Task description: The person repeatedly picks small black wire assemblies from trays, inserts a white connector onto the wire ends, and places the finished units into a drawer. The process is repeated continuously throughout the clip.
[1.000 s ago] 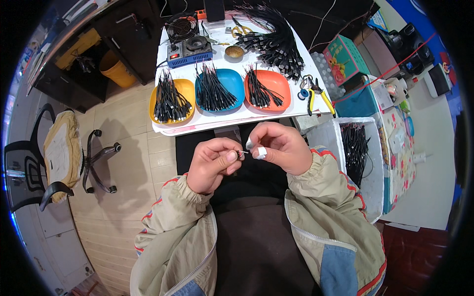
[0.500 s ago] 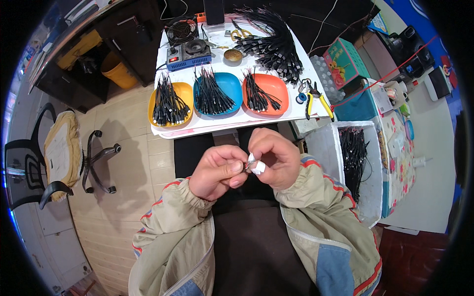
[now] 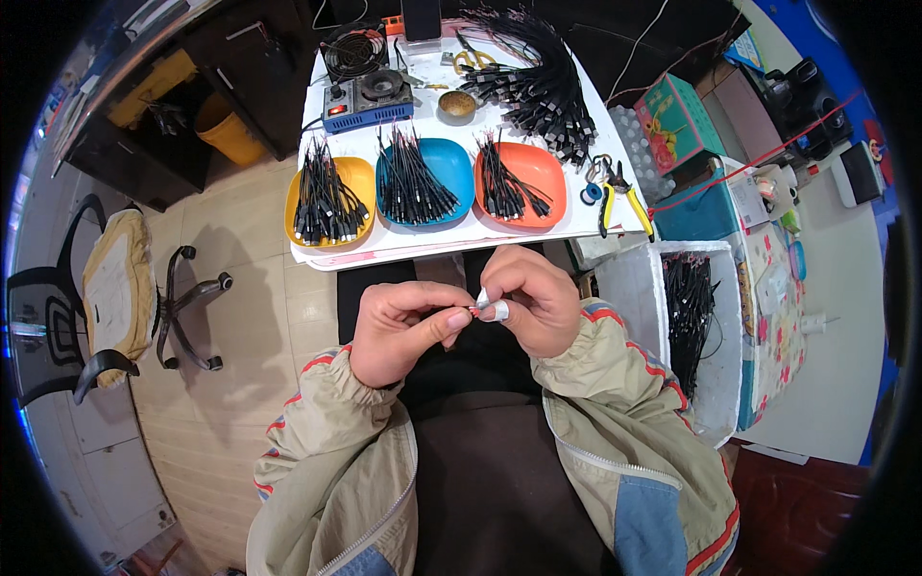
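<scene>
Above my lap, just short of the table's front edge, my left hand (image 3: 405,329) pinches a small bundle of thin red and dark wires (image 3: 474,311) between thumb and forefinger. Closed on the other end of these wires is my right hand (image 3: 534,305), its thumb and forefinger tips wrapped in white tape (image 3: 496,312). The fingertips of both hands almost meet, and the rest of the wires is hidden by the fingers. Beyond them stand a yellow tray (image 3: 291,227), a blue tray (image 3: 462,158) and an orange tray (image 3: 552,173), each with short black cables.
On the white table (image 3: 365,257) are a blue soldering station (image 3: 370,104), a small round tin (image 3: 457,104), a pile of black cables (image 3: 547,96) and yellow-handled pliers (image 3: 607,206). A foam box (image 3: 706,422) of cables stands at right, an office chair (image 3: 115,288) at left.
My left hand has drawn slightly left, and the gap between the hands shows more of the red wires. My right fingers have tilted a little and still pinch.
</scene>
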{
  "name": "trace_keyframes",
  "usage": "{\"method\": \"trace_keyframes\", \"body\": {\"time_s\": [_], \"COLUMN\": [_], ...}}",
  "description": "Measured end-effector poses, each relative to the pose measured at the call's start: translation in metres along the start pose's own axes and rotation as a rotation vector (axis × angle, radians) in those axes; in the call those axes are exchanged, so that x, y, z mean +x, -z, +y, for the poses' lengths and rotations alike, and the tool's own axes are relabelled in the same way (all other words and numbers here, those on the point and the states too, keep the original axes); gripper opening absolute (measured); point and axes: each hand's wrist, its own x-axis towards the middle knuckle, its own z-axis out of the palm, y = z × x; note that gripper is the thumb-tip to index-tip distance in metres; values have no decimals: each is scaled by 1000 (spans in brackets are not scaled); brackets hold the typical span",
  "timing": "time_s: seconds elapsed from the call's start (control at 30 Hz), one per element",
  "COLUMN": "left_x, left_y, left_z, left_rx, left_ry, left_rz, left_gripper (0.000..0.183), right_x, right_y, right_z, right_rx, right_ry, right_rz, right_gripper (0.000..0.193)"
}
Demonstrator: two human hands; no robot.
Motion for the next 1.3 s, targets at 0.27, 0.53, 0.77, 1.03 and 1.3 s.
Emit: {"method": "trace_keyframes", "body": {"time_s": [0.27,0.53,0.77,1.03,1.3], "left_x": [27,118,253,323,336], "left_y": [2,22,67,100,108], "left_z": [8,57,36,-35,-51], "left_rx": [516,1313,1580,1796,1842], "left_ry": [-143,-608,-541,-131,-106], "left_rz": [79,-21,-187,-261,-302], "left_gripper": [8,21,10,13,13], "right_x": [-5,-27,-58,-50,-45], "right_y": [-6,11,-8,0,2], "right_z": [28,85,134,138,142], "right_rx": [478,121,223,222,283], "right_ry": [-286,-363,-519,-544,-560], "right_rz": [247,-147,-203,-307,-360], "right_gripper": [16,9,15,22,18]}}
